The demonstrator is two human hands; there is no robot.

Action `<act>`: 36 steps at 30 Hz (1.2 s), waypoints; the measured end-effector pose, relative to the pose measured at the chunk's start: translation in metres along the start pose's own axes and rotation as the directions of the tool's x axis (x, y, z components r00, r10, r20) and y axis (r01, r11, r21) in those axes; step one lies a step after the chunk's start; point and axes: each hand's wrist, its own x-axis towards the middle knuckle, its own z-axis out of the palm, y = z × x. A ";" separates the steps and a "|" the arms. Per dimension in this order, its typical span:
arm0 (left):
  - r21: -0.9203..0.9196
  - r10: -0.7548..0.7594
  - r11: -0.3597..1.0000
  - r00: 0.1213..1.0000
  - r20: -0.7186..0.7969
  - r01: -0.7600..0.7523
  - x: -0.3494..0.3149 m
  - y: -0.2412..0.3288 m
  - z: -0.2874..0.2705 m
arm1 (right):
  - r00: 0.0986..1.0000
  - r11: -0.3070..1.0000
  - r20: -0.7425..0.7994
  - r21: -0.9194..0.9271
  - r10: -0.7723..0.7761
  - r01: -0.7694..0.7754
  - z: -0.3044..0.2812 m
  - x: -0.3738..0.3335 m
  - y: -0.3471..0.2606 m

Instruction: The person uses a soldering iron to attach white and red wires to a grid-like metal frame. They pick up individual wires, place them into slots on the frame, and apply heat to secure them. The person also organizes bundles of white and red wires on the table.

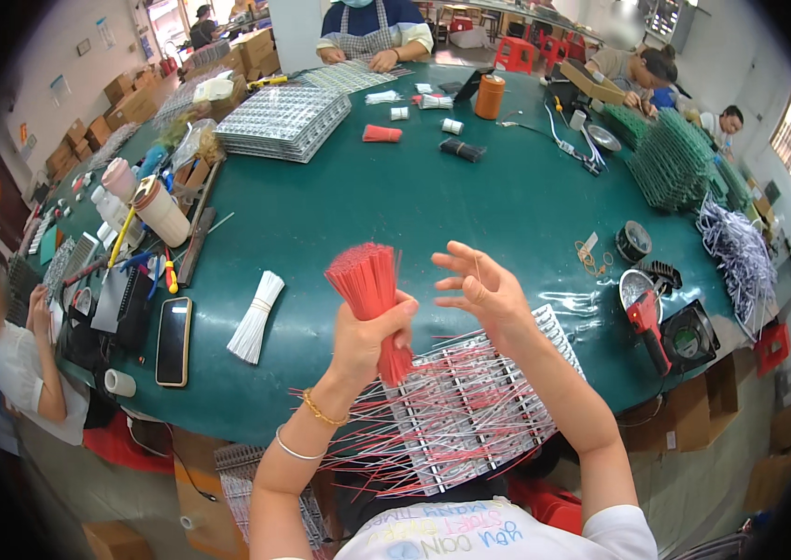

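My left hand [372,338] is wrapped round a thick bundle of thin red wires [364,280], which stands nearly upright over the table. To its right, my right hand [484,294] is raised with its fingers apart. A faint thin strand shows by its thumb, too fine to make out. Under my forearms lies a panel of silvery, grid-like boards [470,401] at the table's near edge. Many red and white wires [367,439] are threaded through it and stick out to the left. A bundle of white wires [256,317], banded at the middle, lies left of my left hand.
A phone [173,342], a tumbler [161,211] and hand tools stand on the left. A red glue gun [647,329] and a fan [690,334] lie on the right. Panel stacks [274,121] and an orange spool [489,96] are farther back. Co-workers sit around the green table [321,205].
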 end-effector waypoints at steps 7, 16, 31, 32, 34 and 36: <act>0.106 -0.058 0.994 0.979 0.195 0.038 -0.002 -0.009 0.014 | 0.978 0.991 0.201 0.136 -0.047 0.020 0.031 0.006 0.005; 0.925 -0.210 0.150 0.903 0.375 -0.349 -0.016 -0.014 0.008 | 0.866 0.500 0.500 -0.754 0.017 0.426 0.034 0.004 -0.041; -0.113 -0.082 0.992 0.981 -0.177 0.062 0.004 -0.008 -0.020 | 0.906 0.956 0.377 -0.133 -0.194 0.261 0.046 -0.074 -0.032; -0.112 -0.014 0.994 0.974 -0.226 -0.011 0.000 -0.014 -0.013 | 0.970 0.990 0.205 0.091 -0.128 0.111 0.047 -0.066 -0.035; -0.104 0.114 0.983 0.944 -0.309 -0.152 -0.008 -0.022 0.009 | 0.980 0.838 -0.191 0.526 -0.052 0.147 0.051 -0.039 -0.039; 0.007 0.269 0.961 0.932 -0.242 -0.275 -0.015 -0.023 0.022 | 0.937 0.944 -0.320 0.245 -0.137 0.222 0.055 -0.011 -0.020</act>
